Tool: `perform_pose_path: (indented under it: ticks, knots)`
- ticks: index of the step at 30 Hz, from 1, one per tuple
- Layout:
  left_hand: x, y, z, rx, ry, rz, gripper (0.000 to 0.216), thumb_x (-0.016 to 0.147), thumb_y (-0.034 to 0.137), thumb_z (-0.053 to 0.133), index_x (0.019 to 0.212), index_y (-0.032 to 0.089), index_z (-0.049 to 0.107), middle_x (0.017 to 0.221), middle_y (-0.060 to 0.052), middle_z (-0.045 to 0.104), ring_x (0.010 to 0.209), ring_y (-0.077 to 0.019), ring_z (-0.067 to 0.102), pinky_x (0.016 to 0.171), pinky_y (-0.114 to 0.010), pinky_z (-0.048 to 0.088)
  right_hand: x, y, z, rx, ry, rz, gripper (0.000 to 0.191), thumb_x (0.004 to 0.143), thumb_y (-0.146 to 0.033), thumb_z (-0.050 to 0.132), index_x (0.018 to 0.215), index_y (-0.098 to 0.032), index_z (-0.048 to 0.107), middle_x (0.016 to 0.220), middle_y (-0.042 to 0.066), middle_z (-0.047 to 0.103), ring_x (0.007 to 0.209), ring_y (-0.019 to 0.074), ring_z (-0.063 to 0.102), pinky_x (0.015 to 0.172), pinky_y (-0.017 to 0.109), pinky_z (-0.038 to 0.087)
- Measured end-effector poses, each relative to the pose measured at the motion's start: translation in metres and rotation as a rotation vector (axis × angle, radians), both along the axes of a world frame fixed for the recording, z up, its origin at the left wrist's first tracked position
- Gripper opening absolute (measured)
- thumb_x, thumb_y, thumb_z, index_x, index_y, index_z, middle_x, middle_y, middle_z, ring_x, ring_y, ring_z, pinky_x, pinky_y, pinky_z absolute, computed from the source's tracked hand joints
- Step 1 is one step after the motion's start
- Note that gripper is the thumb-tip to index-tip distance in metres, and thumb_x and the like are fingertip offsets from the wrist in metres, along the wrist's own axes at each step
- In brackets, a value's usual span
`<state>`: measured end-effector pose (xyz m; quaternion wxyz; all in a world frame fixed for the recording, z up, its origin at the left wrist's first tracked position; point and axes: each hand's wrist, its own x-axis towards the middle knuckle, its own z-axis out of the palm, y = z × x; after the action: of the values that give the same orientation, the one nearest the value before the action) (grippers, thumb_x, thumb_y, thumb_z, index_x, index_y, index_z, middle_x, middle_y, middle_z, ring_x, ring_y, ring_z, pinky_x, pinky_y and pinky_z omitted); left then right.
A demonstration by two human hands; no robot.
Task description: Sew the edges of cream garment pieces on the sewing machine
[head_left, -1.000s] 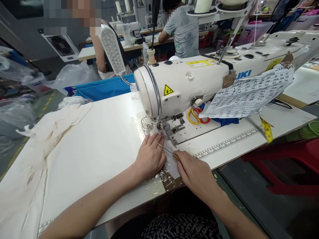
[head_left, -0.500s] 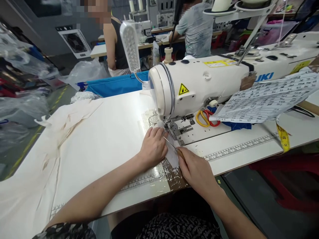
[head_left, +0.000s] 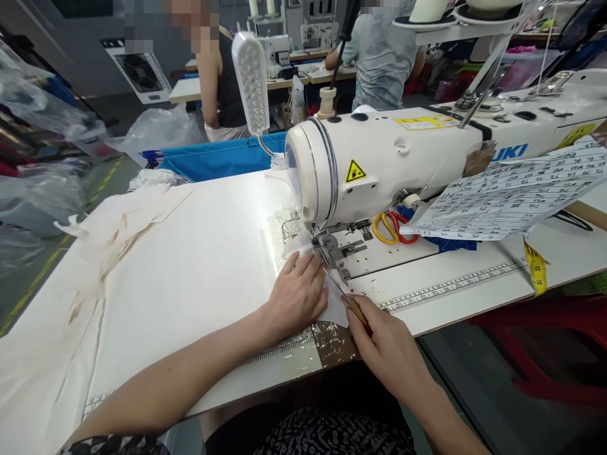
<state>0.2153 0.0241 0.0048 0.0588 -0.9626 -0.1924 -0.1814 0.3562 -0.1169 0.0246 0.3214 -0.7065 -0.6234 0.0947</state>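
My left hand (head_left: pixel 300 289) lies flat, fingers stretched out, on a small white fabric piece (head_left: pixel 336 309) just in front of the sewing machine (head_left: pixel 374 161). The fabric's far end is at the presser foot (head_left: pixel 318 237). My right hand (head_left: pixel 386 338) is closed around the wooden handle of an awl (head_left: pixel 359 314). The awl's thin metal shaft slants over the fabric toward the presser foot, beside my left fingertips. Its very tip is hard to make out.
Off-white fabric (head_left: pixel 107 234) lies along the white table's left side. Yellow and red-handled scissors (head_left: pixel 396 227) rest behind the needle area. A marked paper sheet (head_left: pixel 512 196) and a yellow tape measure (head_left: pixel 535 268) are at right. Two people sit beyond the blue cloth (head_left: pixel 222 158).
My left hand has turned slightly and its fingers lie flatter on the fabric. My right hand has shifted a little nearer me, and the awl now points more toward the presser foot.
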Motion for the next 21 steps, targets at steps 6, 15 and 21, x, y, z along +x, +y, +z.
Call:
perform_pose_path:
  ticks: [6, 15, 21]
  knots:
    - [0.000, 0.003, 0.002, -0.042, 0.095, 0.010, 0.047, 0.101, 0.025, 0.042, 0.139, 0.003, 0.058, 0.143, -0.019, 0.059, 0.136, -0.0337, 0.051, 0.120, -0.054, 0.037, 0.023, -0.013, 0.003, -0.056, 0.140, -0.109, 0.032, 0.100, -0.040, 0.042, 0.107, -0.019, 0.065, 0.071, 0.004, 0.073, 0.057, 0.0185, 0.067, 0.052, 0.027, 0.050]
    - [0.000, -0.002, 0.002, -0.044, 0.086, 0.003, 0.048, 0.104, 0.028, 0.035, 0.137, 0.002, 0.059, 0.140, -0.019, 0.061, 0.133, -0.0322, 0.052, 0.120, -0.052, 0.035, 0.029, -0.012, 0.000, -0.095, 0.257, -0.158, 0.038, 0.097, -0.048, 0.044, 0.102, -0.018, 0.067, 0.063, 0.000, 0.066, 0.054, 0.0156, 0.061, 0.053, 0.024, 0.048]
    - [0.000, -0.004, 0.004, -0.053, 0.112, -0.005, 0.048, 0.104, 0.028, 0.035, 0.138, 0.002, 0.058, 0.140, -0.019, 0.060, 0.133, -0.0325, 0.052, 0.118, -0.052, 0.037, 0.030, -0.013, -0.003, -0.089, 0.253, -0.165, 0.038, 0.097, -0.048, 0.046, 0.102, -0.018, 0.068, 0.064, 0.000, 0.066, 0.056, 0.0159, 0.061, 0.056, 0.025, 0.049]
